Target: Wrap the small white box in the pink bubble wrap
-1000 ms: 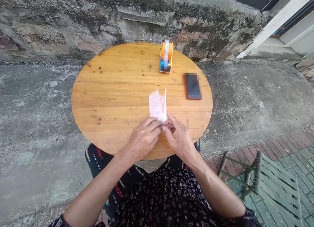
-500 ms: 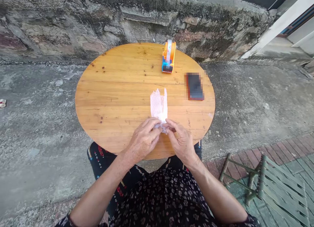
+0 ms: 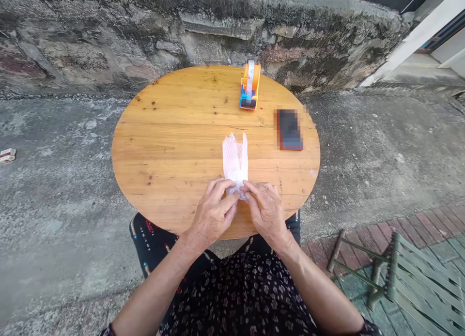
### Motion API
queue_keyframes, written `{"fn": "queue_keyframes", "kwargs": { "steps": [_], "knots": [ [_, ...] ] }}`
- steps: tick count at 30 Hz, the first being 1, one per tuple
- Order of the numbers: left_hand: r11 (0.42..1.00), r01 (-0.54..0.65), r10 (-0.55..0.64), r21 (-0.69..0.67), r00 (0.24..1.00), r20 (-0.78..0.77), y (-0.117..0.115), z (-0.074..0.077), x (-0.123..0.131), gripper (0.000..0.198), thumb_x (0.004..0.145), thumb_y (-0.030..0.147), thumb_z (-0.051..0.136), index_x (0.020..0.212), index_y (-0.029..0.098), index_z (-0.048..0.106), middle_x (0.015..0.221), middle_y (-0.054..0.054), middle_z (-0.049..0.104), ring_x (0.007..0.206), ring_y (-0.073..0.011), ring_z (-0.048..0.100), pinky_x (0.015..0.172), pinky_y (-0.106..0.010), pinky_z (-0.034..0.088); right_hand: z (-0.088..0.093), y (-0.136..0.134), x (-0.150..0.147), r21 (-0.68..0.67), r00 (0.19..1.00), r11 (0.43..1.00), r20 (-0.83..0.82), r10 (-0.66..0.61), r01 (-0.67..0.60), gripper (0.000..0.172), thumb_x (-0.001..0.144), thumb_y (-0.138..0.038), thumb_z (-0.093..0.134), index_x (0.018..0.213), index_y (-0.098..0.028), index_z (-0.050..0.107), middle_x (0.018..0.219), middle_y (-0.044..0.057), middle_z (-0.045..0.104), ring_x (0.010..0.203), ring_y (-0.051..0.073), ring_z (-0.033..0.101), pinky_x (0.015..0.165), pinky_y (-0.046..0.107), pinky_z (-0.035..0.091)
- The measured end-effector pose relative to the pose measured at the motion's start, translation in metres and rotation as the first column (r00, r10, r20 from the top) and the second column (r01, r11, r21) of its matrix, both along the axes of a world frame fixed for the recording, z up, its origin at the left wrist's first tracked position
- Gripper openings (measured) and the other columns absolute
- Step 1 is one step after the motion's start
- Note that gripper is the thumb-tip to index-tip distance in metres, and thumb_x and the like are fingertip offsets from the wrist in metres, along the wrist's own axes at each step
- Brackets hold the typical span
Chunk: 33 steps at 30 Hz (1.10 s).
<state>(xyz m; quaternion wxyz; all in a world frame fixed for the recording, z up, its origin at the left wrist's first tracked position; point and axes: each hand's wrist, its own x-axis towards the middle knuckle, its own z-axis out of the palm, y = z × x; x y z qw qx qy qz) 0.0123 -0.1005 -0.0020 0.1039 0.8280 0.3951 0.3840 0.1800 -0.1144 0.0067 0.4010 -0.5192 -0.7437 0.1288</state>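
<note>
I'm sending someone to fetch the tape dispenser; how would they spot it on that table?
On the round wooden table before the stone wall, look to the far edge. The tape dispenser stands there, left of a flat dark device. It alone is bright orange and blue, holding a white roll.

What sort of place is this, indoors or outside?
Likely outdoors, a yard or lane: a round wooden table stands on rough concrete by a weathered stone wall, with brick paving and a green slatted chair nearby.

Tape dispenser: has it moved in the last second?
No. The tape dispenser keeps its spot near the table's far edge, with the same gap to the phone; only the camera shifted.
</note>
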Motion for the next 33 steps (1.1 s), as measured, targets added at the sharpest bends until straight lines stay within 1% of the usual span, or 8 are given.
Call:
{"fn": "queue_keyframes", "kwargs": {
  "steps": [5,8,10,15,21,26,29,33],
  "knots": [
    [0.998,-0.019,0.027,-0.067,0.993,0.118,-0.005,0.009,0.004,0.020,0.085,0.008,0.057,0.100,0.017,0.066,0.111,-0.010,0.060,0.108,-0.0234,0.055,0.092,-0.044,0.053,-0.002,0.002,-0.003,0.046,0.998,0.999,0.056,-0.017,0.014,0.029,0.094,-0.015,0.053,0.121,-0.024,0.062,0.097,0.002,0.076,0.086,0.020,0.063,0.079,0.038,0.042],
    [0.991,-0.073,0.094,-0.112,0.976,0.195,-0.006,0.013,0.009,0.008,0.086,0.018,0.061,0.092,0.017,0.067,0.104,-0.008,0.063,0.101,-0.0221,0.057,0.088,-0.043,0.054,-0.002,0.002,-0.003,0.035,0.994,0.999,0.108,-0.016,0.012,0.031,0.095,-0.015,0.051,0.123,-0.023,0.062,0.098,0.004,0.076,0.086,0.021,0.062,0.079,0.039,0.040],
    [0.985,-0.120,0.143,-0.123,0.969,0.200,-0.004,0.012,0.012,0.007,0.088,0.022,0.062,0.086,0.018,0.067,0.098,-0.007,0.064,0.097,-0.0208,0.058,0.086,-0.041,0.054,-0.001,0.002,-0.003,0.024,0.993,1.000,0.119,-0.012,0.009,0.034,0.095,-0.014,0.048,0.125,-0.023,0.060,0.099,0.004,0.076,0.089,0.022,0.062,0.080,0.039,0.040],
    [0.978,-0.151,0.172,-0.145,0.974,0.149,0.001,0.014,0.016,0.011,0.089,0.014,0.059,0.080,0.018,0.065,0.092,-0.005,0.063,0.092,-0.0195,0.057,0.081,-0.037,0.053,0.001,0.001,-0.001,0.006,0.996,1.000,0.082,0.019,-0.019,0.034,0.095,-0.013,0.048,0.127,-0.021,0.057,0.104,0.004,0.075,0.096,0.021,0.061,0.084,0.039,0.040],
    [0.966,-0.172,0.188,-0.196,0.980,0.065,0.000,0.020,0.016,0.014,0.084,0.009,0.059,0.095,0.018,0.060,0.094,-0.004,0.063,0.093,-0.0203,0.055,0.079,-0.035,0.051,0.000,0.002,0.001,0.029,0.996,1.000,0.087,0.009,-0.011,0.035,0.092,-0.012,0.051,0.124,-0.024,0.058,0.098,0.002,0.075,0.090,0.021,0.061,0.083,0.039,0.039],
    [0.979,-0.178,0.176,-0.101,0.984,-0.026,0.005,0.018,0.012,0.011,0.082,0.011,0.062,0.091,0.018,0.063,0.107,-0.007,0.058,0.099,-0.0231,0.055,0.083,-0.039,0.053,0.001,0.005,0.004,0.024,0.993,0.999,0.117,0.032,-0.035,0.035,0.090,-0.011,0.052,0.122,-0.025,0.060,0.097,0.002,0.074,0.089,0.021,0.061,0.081,0.039,0.039],
    [0.987,-0.156,0.152,-0.049,0.985,-0.080,0.010,0.019,0.010,0.010,0.082,0.011,0.062,0.090,0.017,0.063,0.116,-0.010,0.058,0.106,-0.0261,0.055,0.087,-0.043,0.053,0.001,0.005,0.006,0.011,0.992,1.000,0.129,0.013,-0.015,0.034,0.091,-0.014,0.053,0.122,-0.027,0.061,0.106,0.005,0.071,0.095,0.022,0.061,0.082,0.039,0.040],
    [0.992,-0.106,0.096,-0.072,0.987,-0.130,0.014,0.023,0.007,0.008,0.082,0.011,0.062,0.088,0.016,0.063,0.118,-0.011,0.061,0.106,-0.0264,0.057,0.088,-0.043,0.054,-0.001,0.007,0.012,-0.020,0.993,0.998,0.110,-0.050,0.053,0.038,0.090,-0.024,0.059,0.128,-0.023,0.057,0.120,0.011,0.063,0.111,0.026,0.058,0.092,0.043,0.043]
  ]
}}
